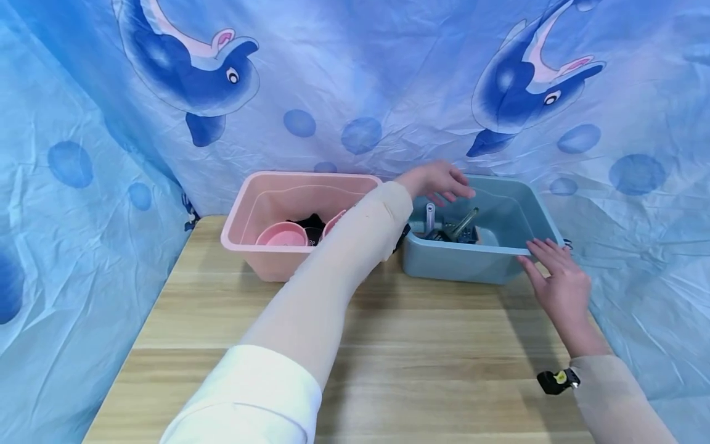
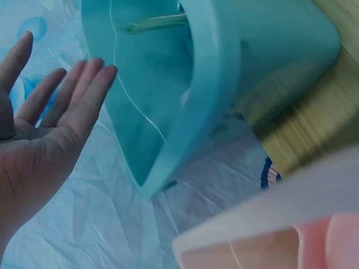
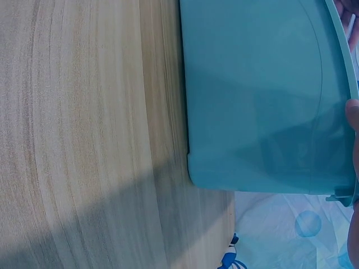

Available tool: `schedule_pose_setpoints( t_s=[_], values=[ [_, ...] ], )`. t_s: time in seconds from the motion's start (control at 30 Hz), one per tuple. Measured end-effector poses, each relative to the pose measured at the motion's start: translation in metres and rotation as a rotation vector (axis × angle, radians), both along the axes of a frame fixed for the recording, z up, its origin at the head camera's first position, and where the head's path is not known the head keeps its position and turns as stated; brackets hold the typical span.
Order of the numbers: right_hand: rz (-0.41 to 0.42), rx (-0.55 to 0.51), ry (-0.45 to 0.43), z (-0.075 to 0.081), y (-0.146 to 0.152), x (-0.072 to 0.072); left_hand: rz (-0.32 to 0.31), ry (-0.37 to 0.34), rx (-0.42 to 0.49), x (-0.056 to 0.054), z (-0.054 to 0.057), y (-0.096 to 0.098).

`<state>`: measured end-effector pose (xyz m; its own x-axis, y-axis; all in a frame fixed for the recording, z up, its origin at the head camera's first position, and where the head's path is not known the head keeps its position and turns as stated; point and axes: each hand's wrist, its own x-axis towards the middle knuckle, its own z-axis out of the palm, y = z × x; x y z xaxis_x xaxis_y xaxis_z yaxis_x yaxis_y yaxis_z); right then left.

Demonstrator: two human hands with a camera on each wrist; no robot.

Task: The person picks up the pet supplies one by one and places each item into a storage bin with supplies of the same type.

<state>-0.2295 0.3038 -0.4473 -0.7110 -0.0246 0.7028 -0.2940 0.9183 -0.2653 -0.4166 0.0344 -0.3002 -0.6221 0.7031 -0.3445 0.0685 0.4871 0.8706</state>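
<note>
A blue plastic bin [image 1: 460,262] stands at the back right of the table, with several small items, among them a greenish rod-like piece [image 1: 465,223] and a white stick-like piece [image 1: 429,217], in its left part. Over the bin's back left corner is my left hand [image 1: 440,180], its fingers extended; in the left wrist view its palm [image 2: 39,162] holds nothing. My right hand [image 1: 560,280] holds the bin's front right rim, fingers over the edge and thumb against the outer wall. In the right wrist view only the thumb [image 3: 352,115] and part of that hand show.
To the left stands a pink bin [image 1: 266,262], partly covered by my left arm, with pink round containers [image 1: 281,235] and dark items inside. Both bins sit on a wooden table [image 1: 421,357] against a blue dolphin-print sheet [image 1: 410,80]. A black strap device [image 1: 557,381] is on my right wrist.
</note>
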Motion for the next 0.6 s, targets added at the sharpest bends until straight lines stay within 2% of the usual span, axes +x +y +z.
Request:
schedule_pose_setpoints(
  t_s=[0.13,0.37,0.5,0.6],
  values=[
    [-0.006,0.003,-0.009,0.002,-0.001,0.000,-0.005,-0.008,-0.044,0.002,0.006,-0.012],
    [-0.008,0.007,-0.014,0.004,-0.001,0.004,0.019,-0.026,-0.064,0.006,0.015,-0.033],
    [-0.010,0.008,-0.024,0.004,-0.001,0.003,0.032,-0.013,-0.091,0.011,0.024,-0.053],
    [0.002,0.011,-0.025,0.004,0.000,0.002,0.056,0.028,-0.132,0.017,0.031,-0.070]
  ],
)
